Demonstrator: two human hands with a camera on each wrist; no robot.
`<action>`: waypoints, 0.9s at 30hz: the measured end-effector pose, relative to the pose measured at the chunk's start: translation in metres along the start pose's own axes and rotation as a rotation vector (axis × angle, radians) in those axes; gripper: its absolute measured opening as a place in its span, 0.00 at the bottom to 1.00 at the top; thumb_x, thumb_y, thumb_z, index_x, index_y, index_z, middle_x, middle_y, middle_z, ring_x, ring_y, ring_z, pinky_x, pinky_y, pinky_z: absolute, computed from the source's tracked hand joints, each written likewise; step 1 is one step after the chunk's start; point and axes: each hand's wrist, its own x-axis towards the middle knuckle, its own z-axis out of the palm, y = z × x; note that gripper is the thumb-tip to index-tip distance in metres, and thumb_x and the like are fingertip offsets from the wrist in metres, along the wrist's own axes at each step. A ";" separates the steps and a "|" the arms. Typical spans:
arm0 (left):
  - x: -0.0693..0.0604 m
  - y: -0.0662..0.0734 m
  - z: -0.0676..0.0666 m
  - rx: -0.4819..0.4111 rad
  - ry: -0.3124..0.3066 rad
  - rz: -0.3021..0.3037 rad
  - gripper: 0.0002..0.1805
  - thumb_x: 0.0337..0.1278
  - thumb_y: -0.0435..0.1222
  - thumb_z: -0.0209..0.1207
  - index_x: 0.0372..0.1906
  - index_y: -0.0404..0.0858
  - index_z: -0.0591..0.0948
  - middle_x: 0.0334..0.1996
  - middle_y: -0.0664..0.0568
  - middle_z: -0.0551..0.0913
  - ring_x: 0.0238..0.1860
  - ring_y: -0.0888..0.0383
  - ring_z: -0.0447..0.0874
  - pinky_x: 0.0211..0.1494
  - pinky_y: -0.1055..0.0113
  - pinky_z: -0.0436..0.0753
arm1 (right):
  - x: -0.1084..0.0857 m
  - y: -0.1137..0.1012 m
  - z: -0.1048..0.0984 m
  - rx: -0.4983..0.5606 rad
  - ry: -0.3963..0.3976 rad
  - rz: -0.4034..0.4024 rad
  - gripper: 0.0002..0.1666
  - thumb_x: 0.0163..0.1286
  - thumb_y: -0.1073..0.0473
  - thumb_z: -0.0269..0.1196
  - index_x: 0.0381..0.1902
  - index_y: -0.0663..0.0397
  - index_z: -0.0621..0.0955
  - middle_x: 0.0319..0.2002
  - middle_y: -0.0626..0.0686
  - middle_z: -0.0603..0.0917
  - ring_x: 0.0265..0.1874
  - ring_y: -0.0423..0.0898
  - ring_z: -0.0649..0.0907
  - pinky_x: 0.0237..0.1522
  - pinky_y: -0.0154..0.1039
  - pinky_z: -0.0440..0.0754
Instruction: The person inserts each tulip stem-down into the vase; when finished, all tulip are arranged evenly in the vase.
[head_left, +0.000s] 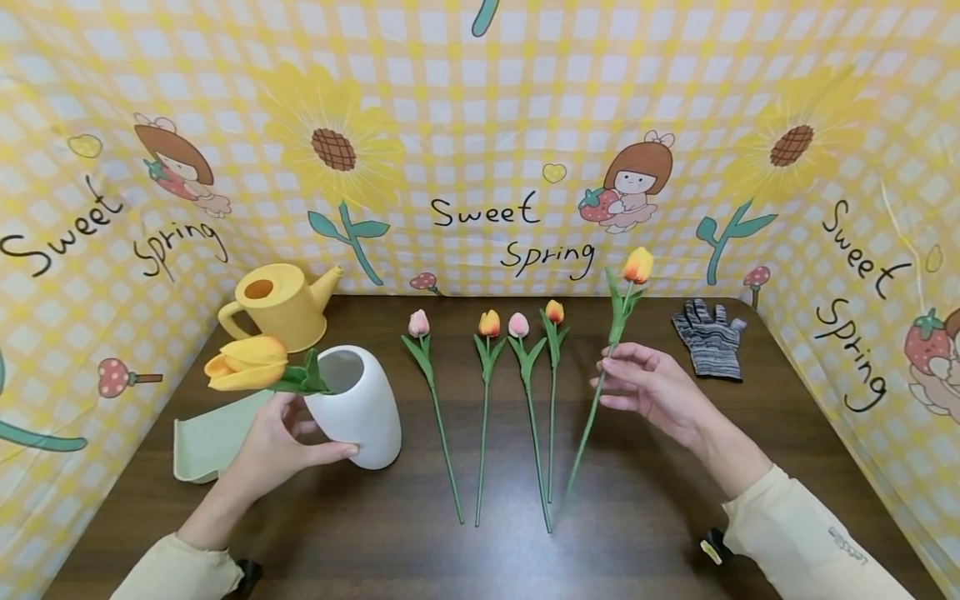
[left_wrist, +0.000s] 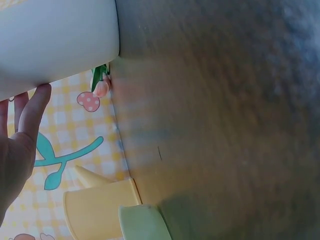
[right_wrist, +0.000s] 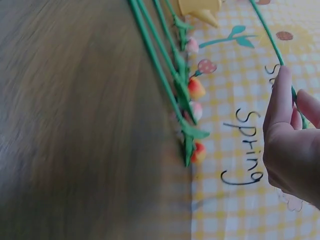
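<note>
My left hand (head_left: pixel 272 446) holds a white vase (head_left: pixel 371 417) by its side, thumb across the front, and the vase leans left. In the left wrist view, fingers press against the vase (left_wrist: pixel 60 40). A large yellow tulip (head_left: pixel 251 363) stands in its mouth, bloom out to the left. In my right hand (head_left: pixel 660 392), an orange-yellow tulip (head_left: pixel 637 266) is pinched by its green stem, bloom up. The right wrist view shows the stem (right_wrist: pixel 270 37) between the thumb and fingers. Beside it lie a pink tulip (head_left: pixel 418 324), an orange-red tulip (head_left: pixel 489 324) and several similar ones.
A yellow watering can (head_left: pixel 288 312) stands at the back left. Near it lies a pale green tray (head_left: pixel 217 437), partly behind my left hand. A grey striped glove (head_left: pixel 708 340) lies at the back right. Checked cloth walls surround the brown table (head_left: pixel 420 558).
</note>
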 end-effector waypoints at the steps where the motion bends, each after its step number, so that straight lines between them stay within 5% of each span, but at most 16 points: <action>1: 0.000 0.000 0.000 -0.001 0.000 -0.001 0.51 0.23 0.15 0.80 0.64 0.30 0.71 0.53 0.51 0.80 0.50 0.61 0.83 0.44 0.64 0.88 | 0.000 -0.001 0.003 0.025 -0.016 -0.014 0.08 0.78 0.68 0.57 0.45 0.54 0.83 0.41 0.51 0.87 0.45 0.50 0.88 0.48 0.47 0.88; 13: -0.002 0.002 0.001 0.017 0.022 -0.048 0.50 0.24 0.15 0.79 0.64 0.28 0.71 0.52 0.54 0.81 0.49 0.62 0.84 0.45 0.64 0.88 | 0.005 -0.006 0.046 0.210 0.005 -0.325 0.08 0.77 0.70 0.56 0.45 0.57 0.81 0.41 0.54 0.89 0.45 0.53 0.89 0.49 0.46 0.88; 27: 0.000 0.002 0.001 0.000 0.000 -0.030 0.51 0.25 0.15 0.79 0.65 0.29 0.70 0.53 0.53 0.81 0.50 0.61 0.84 0.44 0.65 0.88 | 0.019 -0.019 0.089 0.307 -0.058 -0.517 0.07 0.76 0.71 0.57 0.44 0.59 0.82 0.40 0.56 0.88 0.43 0.52 0.89 0.47 0.46 0.89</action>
